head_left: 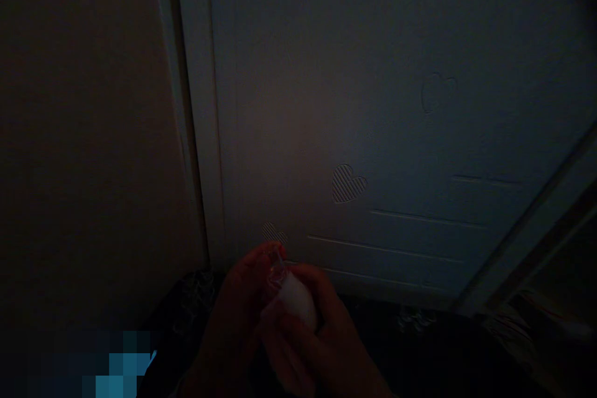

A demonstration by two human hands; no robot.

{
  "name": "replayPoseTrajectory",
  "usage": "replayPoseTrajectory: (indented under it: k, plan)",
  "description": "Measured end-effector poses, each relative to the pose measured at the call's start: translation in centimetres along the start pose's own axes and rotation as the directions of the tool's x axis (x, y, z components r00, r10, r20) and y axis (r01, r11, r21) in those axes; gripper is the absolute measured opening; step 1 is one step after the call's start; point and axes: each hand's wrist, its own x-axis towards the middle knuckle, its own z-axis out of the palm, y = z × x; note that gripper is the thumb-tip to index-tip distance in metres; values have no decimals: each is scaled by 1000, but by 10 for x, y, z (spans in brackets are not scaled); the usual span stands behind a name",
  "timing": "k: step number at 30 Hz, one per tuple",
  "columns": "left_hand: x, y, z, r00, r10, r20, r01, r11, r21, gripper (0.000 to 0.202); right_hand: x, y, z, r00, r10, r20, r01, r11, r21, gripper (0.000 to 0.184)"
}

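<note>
Dim light hides much detail. Low in the middle of the head view, my right hand [333, 329] is closed around a white rounded object [299, 300], its thumb across the lower side. My left hand [237, 298] is closed on a clear shiny plastic piece [278, 275] at the left end of that object. Whether the plastic is a wrapper or part of the white object, I cannot tell. A pale, thin strip [285, 351] hangs down between my hands.
Ahead stands a pale panel [298, 112], like a door, with embossed hearts [347, 184] and grooved lines. A vertical frame edge [198, 137] separates it from a brownish surface [84, 137] at left. Dark patterned cloth [415, 323] lies below my hands. Bluish blurred blocks [122, 373] show at lower left.
</note>
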Motion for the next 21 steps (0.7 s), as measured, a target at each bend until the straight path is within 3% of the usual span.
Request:
replayPoseTrajectory:
  k: [7,14,21]
  plan:
    - [-1,11,7,993,-114,-19,110,984,-137,33,-1,-1,-8,999,36,27,-36,999,27,35]
    - [2,1,4,988,-152,29,155,969,-194,42,2,9,-16,998,-65,14,64,998,18,31]
    - [3,11,14,977,-209,-33,201,965,-170,38,7,15,-20,988,-155,15,155,988,-25,30]
